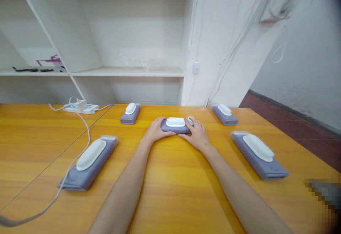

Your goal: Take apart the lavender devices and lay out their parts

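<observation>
"Location of mid slab (177, 130), pls?"

"Flat on the table (176, 177), b/w both hands, long side running L to R. Purple-grey, w/ a white oval pc (175, 122) on top. Pc's surface looks ridged; can't tell exactly what it is."

"Hands?"

"L hand (155, 131) is curled round the slab's L end, thumb along its near edge. R hand (197, 134) same on the R end, thumb on the near side too. So both gripping it, one per end."

"Anything by the R fingers?"

"Yep, small white item (190, 119) at mid slab's far R corner. Partly covered, can't ID."

"Other slabs?"

"Four, same colour, each w/ a white pc on top. Rel. to mid slab: far-L slab (129, 118) is beyond it & L, far-R slab (225, 117) beyond & R. Near-L slab (87, 180) is closer to the person & L, near-R slab (255, 159) closer & R. All well apart from it."

"Rest?"

"Power strip (92, 109) beyond mid slab, way L. Its cable (88, 134) runs down L of mid slab, over near-L slab's corner. White shelving (128, 74) behind mid slab, w/ clear plastic (145, 63) on a shelf. Wall switch or socket (196, 67) behind & slightly R."
</observation>
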